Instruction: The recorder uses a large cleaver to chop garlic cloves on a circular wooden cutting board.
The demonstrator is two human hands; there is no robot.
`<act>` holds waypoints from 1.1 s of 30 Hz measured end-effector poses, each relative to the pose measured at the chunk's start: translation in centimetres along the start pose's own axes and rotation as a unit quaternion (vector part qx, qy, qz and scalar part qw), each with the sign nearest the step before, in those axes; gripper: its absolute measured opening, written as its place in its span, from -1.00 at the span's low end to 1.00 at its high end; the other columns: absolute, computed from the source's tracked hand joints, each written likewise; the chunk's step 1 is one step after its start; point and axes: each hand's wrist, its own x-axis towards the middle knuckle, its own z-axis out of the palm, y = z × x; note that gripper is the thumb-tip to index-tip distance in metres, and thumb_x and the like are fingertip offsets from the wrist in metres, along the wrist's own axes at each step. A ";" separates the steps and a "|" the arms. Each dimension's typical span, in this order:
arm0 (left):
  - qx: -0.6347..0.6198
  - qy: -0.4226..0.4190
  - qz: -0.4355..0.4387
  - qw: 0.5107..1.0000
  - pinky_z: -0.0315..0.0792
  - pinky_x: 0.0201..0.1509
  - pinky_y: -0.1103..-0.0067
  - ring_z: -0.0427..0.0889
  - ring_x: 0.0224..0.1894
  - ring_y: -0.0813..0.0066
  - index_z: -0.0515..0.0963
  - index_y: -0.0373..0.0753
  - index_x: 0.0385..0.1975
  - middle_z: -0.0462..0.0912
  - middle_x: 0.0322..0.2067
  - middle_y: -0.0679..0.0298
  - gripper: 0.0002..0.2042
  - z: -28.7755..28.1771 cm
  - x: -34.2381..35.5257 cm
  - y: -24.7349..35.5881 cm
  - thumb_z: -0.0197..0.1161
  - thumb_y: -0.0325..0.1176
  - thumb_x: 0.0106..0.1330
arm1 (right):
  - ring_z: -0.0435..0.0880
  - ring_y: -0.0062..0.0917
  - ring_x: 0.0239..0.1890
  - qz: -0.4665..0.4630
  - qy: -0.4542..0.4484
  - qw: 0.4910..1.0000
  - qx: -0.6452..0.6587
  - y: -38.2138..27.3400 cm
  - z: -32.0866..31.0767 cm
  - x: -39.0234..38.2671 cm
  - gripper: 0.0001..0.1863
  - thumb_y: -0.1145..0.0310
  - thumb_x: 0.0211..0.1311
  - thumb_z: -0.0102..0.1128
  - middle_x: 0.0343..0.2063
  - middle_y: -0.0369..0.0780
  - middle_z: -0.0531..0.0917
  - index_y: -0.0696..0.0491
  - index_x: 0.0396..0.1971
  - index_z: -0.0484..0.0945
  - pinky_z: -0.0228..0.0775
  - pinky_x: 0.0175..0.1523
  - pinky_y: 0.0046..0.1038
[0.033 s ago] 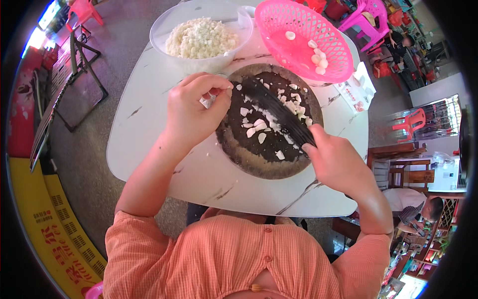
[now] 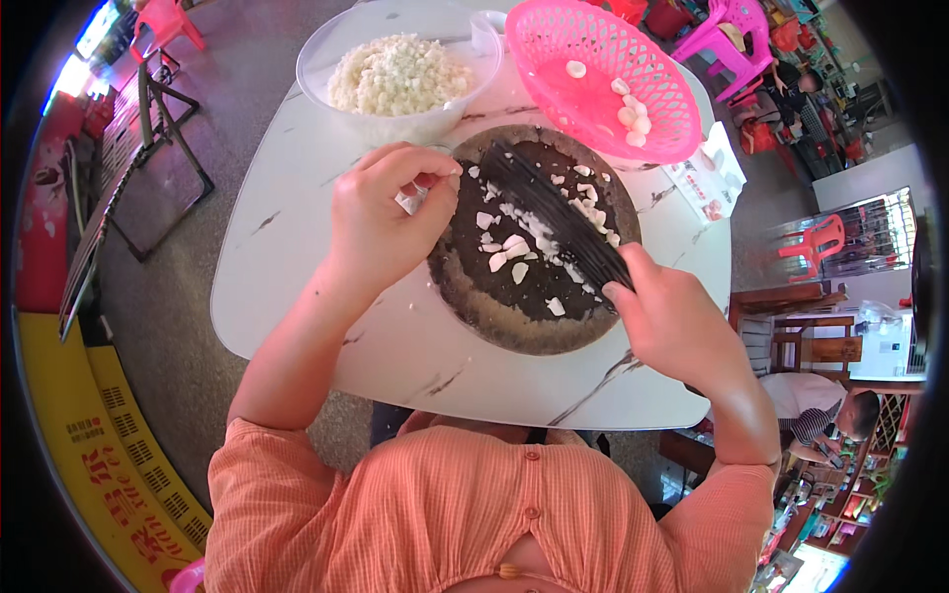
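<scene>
With a pink plastic basket (image 2: 546, 54) crowding the round brown board (image 2: 484, 321)'s far-right edge, our left hand (image 2: 381, 219) curls closed, right hand (image 2: 672, 314) gripping a black blade (image 2: 560, 219).

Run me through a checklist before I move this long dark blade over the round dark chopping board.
1. Blade gripped: ok, right hand closed around its near end.
2. Left hand apart from blade: ok, a gap shows.
3. Left hand's contents: cannot tell; white shows beneath the fingers.
4. White pieces on the board all fine: not ok, larger chunks lie among them.
5. Pink perforated plastic basket empty: not ok, rounded white pieces lie inside.
</scene>
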 end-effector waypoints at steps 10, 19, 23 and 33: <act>-0.001 0.002 -0.002 1.000 0.54 -0.29 0.60 0.66 -0.40 0.49 0.67 -0.29 -0.37 0.72 -0.40 0.22 -0.90 -0.1 0.1 0.2 0.31 -0.57 0.11 | 0.60 0.11 -0.41 -0.006 0.000 1.000 0.022 0.1 0.2 -0.5 -0.73 0.39 0.33 0.08 -0.52 0.09 0.59 0.19 -0.10 0.28 0.37 -0.34 0.04; -0.009 -0.003 -0.002 1.000 0.55 -0.27 0.60 0.66 -0.39 0.50 0.67 -0.31 -0.37 0.72 -0.38 0.21 -0.90 -0.1 0.1 0.3 0.32 -0.58 0.11 | 0.59 0.13 -0.41 -0.010 -0.006 0.999 0.036 0.7 1.2 -0.4 -0.73 0.40 0.32 0.08 -0.53 0.11 0.59 0.18 -0.10 0.28 0.36 -0.33 0.07; -0.007 -0.003 -0.006 1.000 0.55 -0.27 0.61 0.66 -0.38 0.50 0.67 -0.31 -0.38 0.72 -0.37 0.20 -0.90 -0.1 0.1 0.0 0.32 -0.58 0.10 | 0.58 0.14 -0.43 -0.029 -0.011 0.999 0.024 1.1 0.9 0.0 -0.73 0.42 0.32 0.08 -0.56 0.11 0.58 0.18 -0.08 0.28 0.34 -0.34 0.07; 0.003 -0.236 -0.083 0.968 0.55 -0.16 0.49 0.63 -0.28 0.33 0.64 -0.27 -0.22 0.64 -0.18 0.19 -0.78 0.3 -0.6 1.7 0.42 -0.41 0.14 | 0.57 0.12 -0.44 -0.060 0.061 0.996 0.012 1.7 -0.4 0.3 -0.76 0.39 0.34 0.05 -0.59 0.10 0.56 0.21 -0.15 0.28 0.33 -0.33 0.06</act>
